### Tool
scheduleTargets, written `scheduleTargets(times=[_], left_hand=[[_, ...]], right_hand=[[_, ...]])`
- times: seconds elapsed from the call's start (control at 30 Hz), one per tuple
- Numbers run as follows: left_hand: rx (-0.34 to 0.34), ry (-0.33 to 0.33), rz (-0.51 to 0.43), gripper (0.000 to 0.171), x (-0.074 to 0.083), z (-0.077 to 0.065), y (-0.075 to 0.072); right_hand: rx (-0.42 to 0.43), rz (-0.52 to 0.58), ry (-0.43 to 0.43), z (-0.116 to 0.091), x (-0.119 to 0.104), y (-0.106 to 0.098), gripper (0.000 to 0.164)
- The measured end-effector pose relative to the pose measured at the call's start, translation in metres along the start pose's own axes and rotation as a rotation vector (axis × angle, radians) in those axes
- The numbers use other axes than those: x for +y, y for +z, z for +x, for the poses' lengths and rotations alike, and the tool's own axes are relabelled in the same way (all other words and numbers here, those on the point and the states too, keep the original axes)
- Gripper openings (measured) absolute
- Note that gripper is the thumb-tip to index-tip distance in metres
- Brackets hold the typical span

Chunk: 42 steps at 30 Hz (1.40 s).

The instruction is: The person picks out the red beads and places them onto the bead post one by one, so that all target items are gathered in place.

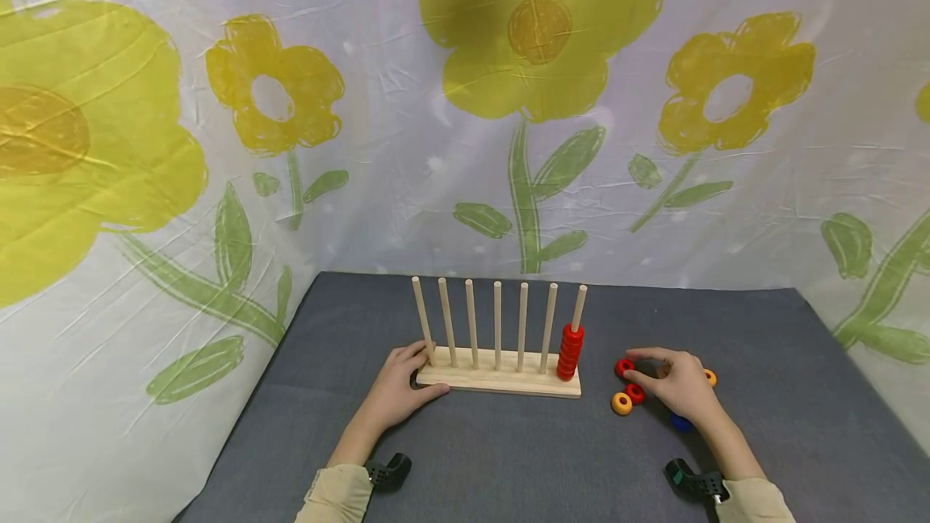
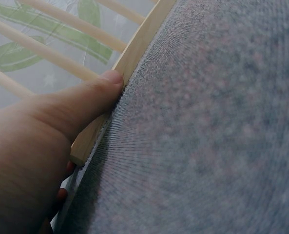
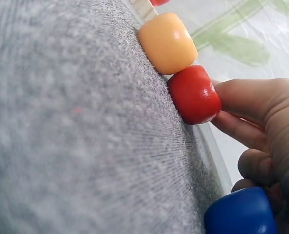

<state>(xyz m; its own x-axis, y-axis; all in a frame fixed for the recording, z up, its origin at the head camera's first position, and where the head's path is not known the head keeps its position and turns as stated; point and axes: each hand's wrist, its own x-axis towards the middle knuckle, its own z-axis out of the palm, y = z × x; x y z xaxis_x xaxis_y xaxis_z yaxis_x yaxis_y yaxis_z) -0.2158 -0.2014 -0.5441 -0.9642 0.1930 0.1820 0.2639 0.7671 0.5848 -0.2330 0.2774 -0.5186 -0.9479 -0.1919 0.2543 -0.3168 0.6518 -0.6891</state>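
A wooden peg stand (image 1: 494, 380) with several upright pegs stands on the table, red rings (image 1: 570, 353) stacked on its rightmost peg. My left hand (image 1: 400, 386) grips the left end of its base, thumb (image 2: 98, 92) along the front edge, the other fingers mostly hidden behind. To the right of the stand, my right hand (image 1: 683, 384) holds a red ring (image 1: 620, 367) between thumb and index fingertips, low at the tabletop. A second red ring (image 3: 194, 95) lies just under the thumb, touching an orange ring (image 3: 167, 44).
A blue ring (image 1: 680, 424) lies below the right palm, partly covered. Another orange ring (image 1: 712, 379) shows beyond the right hand. Dark grey cloth covers the table (image 1: 523, 458), and a flower-printed curtain (image 1: 392, 184) hangs behind it.
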Motion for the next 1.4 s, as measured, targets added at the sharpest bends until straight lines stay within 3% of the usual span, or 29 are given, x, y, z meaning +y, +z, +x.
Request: scheduleTargets(times=[0.53, 1.4], left_hand=[[-0.003, -0.013, -0.006, 0.077, 0.0001, 0.0003, 0.0], [0.007, -0.001, -0.007, 0.075, 0.0044, -0.0013, -0.0023]], right_hand=[[-0.067, -0.034, 0.045, 0.0022, 0.0019, -0.0016, 0.038], [-0.048, -0.036, 0.02, 0.0016, 0.0015, -0.0028, 0.036]])
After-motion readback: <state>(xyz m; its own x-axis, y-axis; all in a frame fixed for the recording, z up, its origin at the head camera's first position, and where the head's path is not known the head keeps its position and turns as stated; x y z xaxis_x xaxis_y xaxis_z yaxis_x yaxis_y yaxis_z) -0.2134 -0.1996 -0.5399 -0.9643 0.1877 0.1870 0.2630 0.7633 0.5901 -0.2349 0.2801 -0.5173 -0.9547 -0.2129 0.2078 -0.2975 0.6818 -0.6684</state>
